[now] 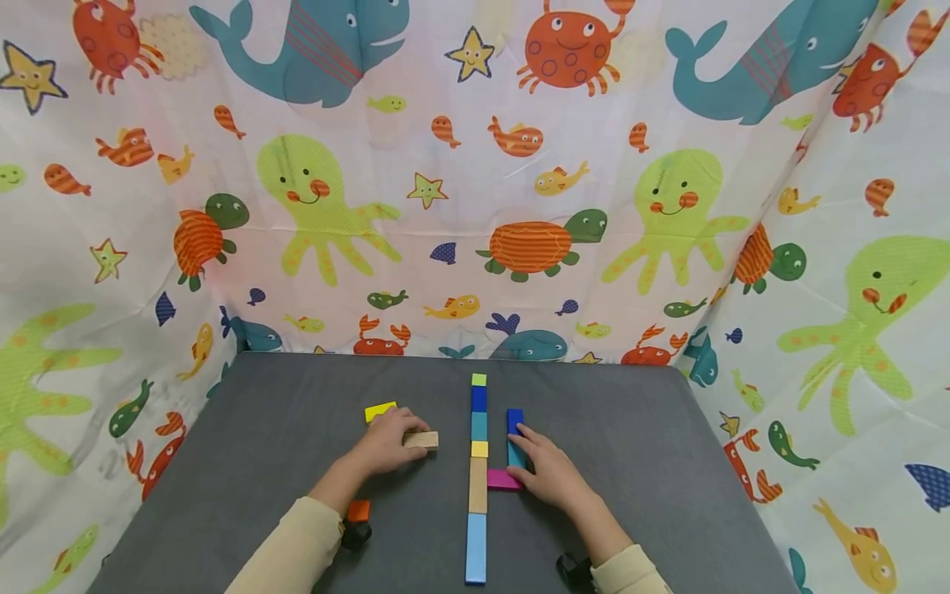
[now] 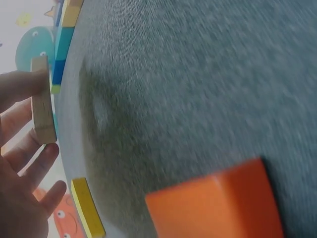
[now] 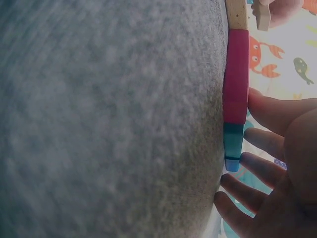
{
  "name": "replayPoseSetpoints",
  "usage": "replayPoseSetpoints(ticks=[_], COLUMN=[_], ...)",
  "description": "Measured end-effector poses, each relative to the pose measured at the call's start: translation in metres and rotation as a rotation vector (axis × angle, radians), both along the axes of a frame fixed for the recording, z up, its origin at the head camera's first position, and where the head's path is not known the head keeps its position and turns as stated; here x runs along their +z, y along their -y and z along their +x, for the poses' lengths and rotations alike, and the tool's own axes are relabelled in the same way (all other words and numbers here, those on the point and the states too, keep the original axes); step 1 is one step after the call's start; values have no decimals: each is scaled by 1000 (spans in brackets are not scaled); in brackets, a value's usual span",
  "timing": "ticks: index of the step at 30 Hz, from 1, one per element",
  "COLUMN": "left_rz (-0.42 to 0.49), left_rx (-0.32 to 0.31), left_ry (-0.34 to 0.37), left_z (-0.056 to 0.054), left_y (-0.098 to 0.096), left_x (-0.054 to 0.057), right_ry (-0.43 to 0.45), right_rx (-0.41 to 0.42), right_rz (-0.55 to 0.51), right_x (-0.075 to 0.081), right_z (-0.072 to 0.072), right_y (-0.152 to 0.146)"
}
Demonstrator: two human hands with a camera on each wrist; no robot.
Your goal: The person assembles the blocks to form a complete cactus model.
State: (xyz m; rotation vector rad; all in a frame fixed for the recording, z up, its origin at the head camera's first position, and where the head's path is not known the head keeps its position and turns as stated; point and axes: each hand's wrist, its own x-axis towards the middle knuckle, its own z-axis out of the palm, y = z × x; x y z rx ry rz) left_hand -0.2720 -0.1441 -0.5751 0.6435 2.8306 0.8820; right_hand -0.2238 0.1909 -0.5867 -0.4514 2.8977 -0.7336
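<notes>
My left hand (image 1: 386,441) pinches a plain wooden block (image 1: 421,440) between thumb and fingers; the left wrist view shows this block (image 2: 43,106) raised off the grey surface. At the right, my right hand (image 1: 552,472) rests its fingertips along a dark blue block (image 1: 514,418) and a teal block (image 1: 515,456), lying end to end. Its thumb is by a magenta block (image 1: 503,479), which juts sideways from a long row. That row holds a light blue block (image 1: 476,549), a wooden block (image 1: 478,485), a small yellow block (image 1: 479,449), another teal block (image 1: 478,426), another dark blue block (image 1: 478,399) and a green block (image 1: 478,379).
Beyond my left hand lies a loose yellow block (image 1: 377,411). An orange block (image 1: 359,511) sits beside my left wrist. The grey tabletop (image 1: 631,437) is bordered at the back and sides by a hanging cloth (image 1: 460,272) printed with sea animals.
</notes>
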Motion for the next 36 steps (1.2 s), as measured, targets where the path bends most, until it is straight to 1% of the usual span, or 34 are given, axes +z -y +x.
replayPoseSetpoints(ticks=[3,6,10,14,18,22,26,33,36], left_rz=[-25,-25,-28,-51,-67,-72,-80,-64,-71], left_rx=[13,23,25,17,20,31,27,44,33], left_ry=[-5,-15,-25,-33,-44,-43,-46,-28,-24], left_z=[-1,-2,-5,-7,-8,-10,-11,-12,-13], left_y=[-9,-18,-29,-37,-42,-47,-52,-58,-59], left_x=[0,-1,-7,-13,-17,-18,-20,-20,-21], right_ry=[-2,-7,-12,-12,-11,-13,-11,-4,-6], right_rx=[2,1,3,11,18,22,17,12,9], right_rz=[-2,-6,-3,-1,-7,-5,4,6,6], right_x=[-1,-2,-3,-3,-1,0,-1,0,0], right_z=[0,0,0,1,0,-1,-3,-2,-1], right_y=[-1,-3,-4,-5,-3,-2,-2,-2,-1])
